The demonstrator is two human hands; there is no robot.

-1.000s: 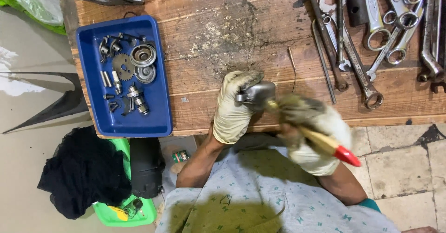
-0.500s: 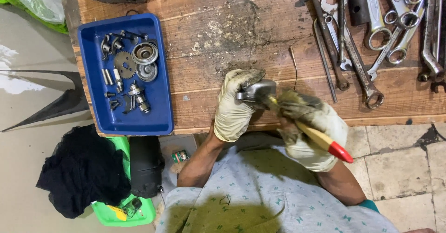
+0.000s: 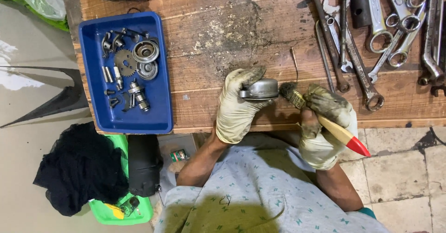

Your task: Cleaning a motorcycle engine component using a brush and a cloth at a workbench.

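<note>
The gloved left hand [image 3: 239, 105] is gripping a round metal cap [image 3: 259, 89] at the table's [image 3: 209, 42] near edge, fingers clamped around it. The right hand [image 3: 325, 126] is holding a brush [image 3: 320, 119] (wooden handle, red tip), fingers closed on the handle, bristles touching the cap's side. A blue tray [image 3: 162, 75] of small parts is sitting to the left, wrenches [image 3: 371, 42] lying to the right.

I see one small green-and-red labelled can [image 3: 179, 156] on the floor below the bench edge [image 3: 195, 129].
</note>
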